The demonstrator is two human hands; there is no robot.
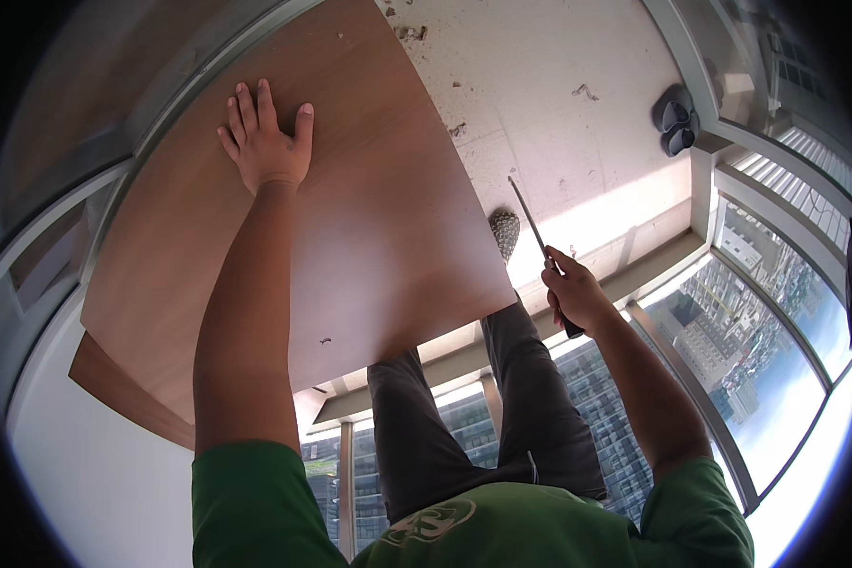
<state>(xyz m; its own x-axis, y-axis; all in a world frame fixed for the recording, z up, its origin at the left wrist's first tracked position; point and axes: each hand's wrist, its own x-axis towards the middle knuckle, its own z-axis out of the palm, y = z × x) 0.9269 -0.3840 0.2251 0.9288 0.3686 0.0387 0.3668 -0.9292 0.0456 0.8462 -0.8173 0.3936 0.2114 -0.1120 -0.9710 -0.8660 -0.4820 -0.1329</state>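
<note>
My left hand [267, 142] lies flat on a brown wood-look board [388, 189], fingers spread and thumb out to the side, near the board's far left part. Off the board's right edge, my right hand [577, 292] is closed round the dark handle of a long, thin-shafted screwdriver [529, 218]. Its shaft slants up and to the left, and the tip appears over the pale floor, touching nothing that I can make out. Much of the handle is hidden in my fingers. A small dark scrap [326, 340] rests on the board's near part.
Bits of debris [410, 33] are scattered over the pale floor [540, 114]. A pair of dark slippers [674, 121] lies by the frame at the far right. My patterned shoe [505, 230] shows beside the board's right edge. Framed windows [729, 331] run along the right and near sides.
</note>
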